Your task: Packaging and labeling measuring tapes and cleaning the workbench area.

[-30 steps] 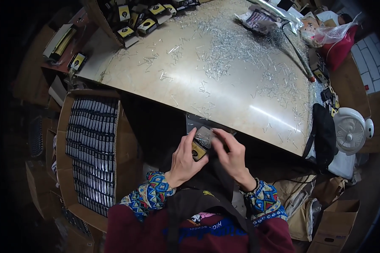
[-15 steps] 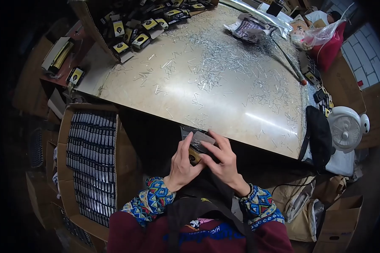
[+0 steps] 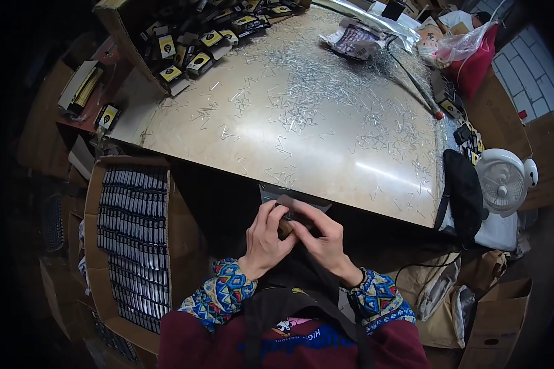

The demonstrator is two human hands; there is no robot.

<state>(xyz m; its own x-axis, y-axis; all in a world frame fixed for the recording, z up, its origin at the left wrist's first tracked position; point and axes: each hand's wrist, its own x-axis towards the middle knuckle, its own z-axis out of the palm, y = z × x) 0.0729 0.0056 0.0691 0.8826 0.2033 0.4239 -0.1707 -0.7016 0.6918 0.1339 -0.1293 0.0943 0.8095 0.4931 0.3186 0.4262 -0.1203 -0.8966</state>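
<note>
Left hand [image 3: 267,234]: closed around the left side of the small black-and-yellow cardboard box [image 3: 284,229], its fingers bent over the top.
Right hand [image 3: 324,238]: gripped the same box from the right, fingertips near the raised grey flap [image 3: 285,200]; how hard it pressed could not be told.
Cardboard box: sat between both hands, above the lap and just beyond the near edge of the tabletop [image 3: 194,141]; fingers hid most of it, and its contents could not be made out.
Flap hazard: uneven pressure from the fingertips could have creased or torn the thin card.
Squeeze hazard: too tight a pinch from both sides could have bowed the walls.
Drop hazard: with no tabletop beneath the box, a slip of either thumb could have sent it down into the dark gap.
Wire hazard: bent wire pieces [image 3: 301,107] lay loose, some near the table edge, where a brushing sleeve [image 3: 385,298] could have swept them off.
</note>
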